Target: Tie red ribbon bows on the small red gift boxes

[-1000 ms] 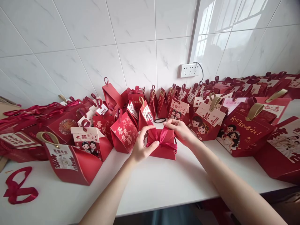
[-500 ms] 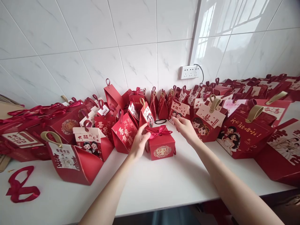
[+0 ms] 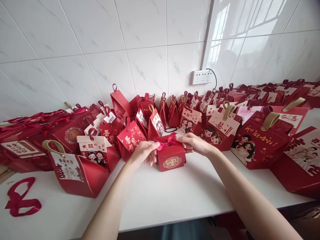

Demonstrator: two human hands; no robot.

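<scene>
A small red gift box (image 3: 177,151) with a round gold emblem stands on the white table in front of me. A dark pink ribbon bow (image 3: 169,141) is tied across its top. At the bow's left side my left hand (image 3: 144,152) pinches a ribbon loop between thumb and finger. My right hand (image 3: 197,144) is closed at the opposite side, its fingertips on the ribbon by the box's top right edge. The ribbon part inside the right fingers is mostly hidden.
Red wedding gift boxes crowd round, including a red box with a gold handle (image 3: 95,178) at left and a dark red box (image 3: 257,143) at right. A loose ribbon (image 3: 18,204) lies at far left. A black band (image 3: 171,130) sits behind. A socket strip (image 3: 201,77) is on the wall.
My right hand has come left and down from behind the box to the bow's right side. My left hand has lowered slightly and now pinches the bow's left loop.
</scene>
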